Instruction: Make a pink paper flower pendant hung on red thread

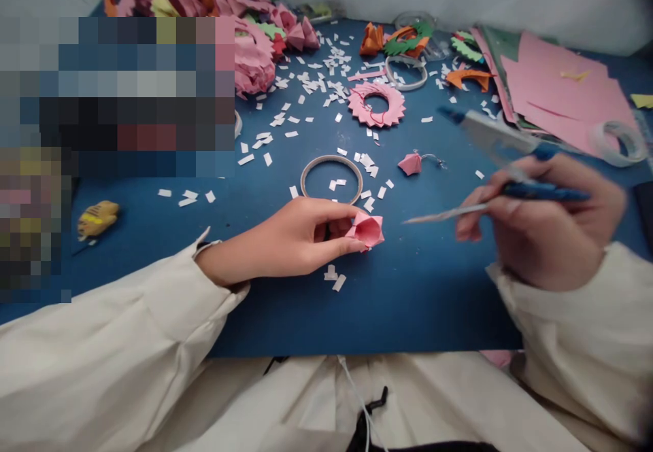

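Note:
My left hand pinches a small pink folded-paper cup between thumb and fingertips, its hollow side facing right. My right hand, blurred by motion, is closed around a blue-handled tool whose thin, pale shaft points left toward the cup without touching it. A second blue-and-white piece sticks out from that hand to the upper left; the blur hides its kind and whether it joins the tool. Just beyond my left hand lies a beige ring. A small pink paper piece with a cord rests farther right.
White paper scraps are strewn over the blue table. A pink toothed paper ring lies toward the back. Pink sheets and a tape roll are at right, a yellow striped object at left. The upper left is pixelated.

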Available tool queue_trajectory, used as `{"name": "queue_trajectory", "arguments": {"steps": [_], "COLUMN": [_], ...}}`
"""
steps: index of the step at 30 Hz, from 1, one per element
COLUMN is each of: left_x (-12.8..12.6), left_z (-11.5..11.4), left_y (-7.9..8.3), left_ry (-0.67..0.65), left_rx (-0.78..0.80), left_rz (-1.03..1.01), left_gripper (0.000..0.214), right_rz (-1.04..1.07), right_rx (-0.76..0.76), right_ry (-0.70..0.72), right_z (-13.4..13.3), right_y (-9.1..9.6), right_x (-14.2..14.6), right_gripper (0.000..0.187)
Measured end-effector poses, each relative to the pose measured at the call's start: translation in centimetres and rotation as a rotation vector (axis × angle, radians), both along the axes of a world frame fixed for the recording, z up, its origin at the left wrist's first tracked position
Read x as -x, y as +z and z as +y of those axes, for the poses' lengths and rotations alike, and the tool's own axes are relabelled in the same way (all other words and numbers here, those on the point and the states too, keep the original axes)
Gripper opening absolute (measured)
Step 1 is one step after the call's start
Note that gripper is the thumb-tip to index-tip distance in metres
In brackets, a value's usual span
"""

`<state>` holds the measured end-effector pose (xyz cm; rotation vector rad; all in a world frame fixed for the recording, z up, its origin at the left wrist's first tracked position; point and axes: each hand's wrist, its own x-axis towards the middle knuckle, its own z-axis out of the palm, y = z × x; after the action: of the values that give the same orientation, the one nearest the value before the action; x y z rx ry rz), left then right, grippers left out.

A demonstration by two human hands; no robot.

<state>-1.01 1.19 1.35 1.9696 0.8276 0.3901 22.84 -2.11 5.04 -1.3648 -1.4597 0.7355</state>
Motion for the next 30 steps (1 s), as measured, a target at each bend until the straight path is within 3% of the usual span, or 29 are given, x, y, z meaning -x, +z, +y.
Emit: {"name": "queue_trajectory", "arguments": {"steps": [6, 11, 25, 30], "left_x": [0.0, -0.1, -0.3, -0.4], "left_z": [-0.1, -0.1, -0.3, -0.3], "left_y": [-0.2, -0.2, -1.0, -0.8], "left_ry": [-0.007, -0.007, 0.009, 0.014], "left_rx": [0.008, -0.002, 0.042, 0.036], "left_rz": [-0.018, -0.006, -0.079, -0.07], "left_gripper": [0.028, 0.025, 0.027, 0.03], "right_rz": [-0.213, -0.427, -0.454, -0.398], "right_rx": [-0.108, -0.261, -0.341, -0.383], "right_ry": [0.193, 0.219, 0.37, 0.311], "right_z": [-2.3, -2.4, -2.1, -2.4], "right_y": [-2.2, -2.9, -2.6, -2.6], "right_x": [2.1, 2.4, 2.9, 2.7], "right_gripper": [0.012, 0.012, 0.013, 0.011]}}
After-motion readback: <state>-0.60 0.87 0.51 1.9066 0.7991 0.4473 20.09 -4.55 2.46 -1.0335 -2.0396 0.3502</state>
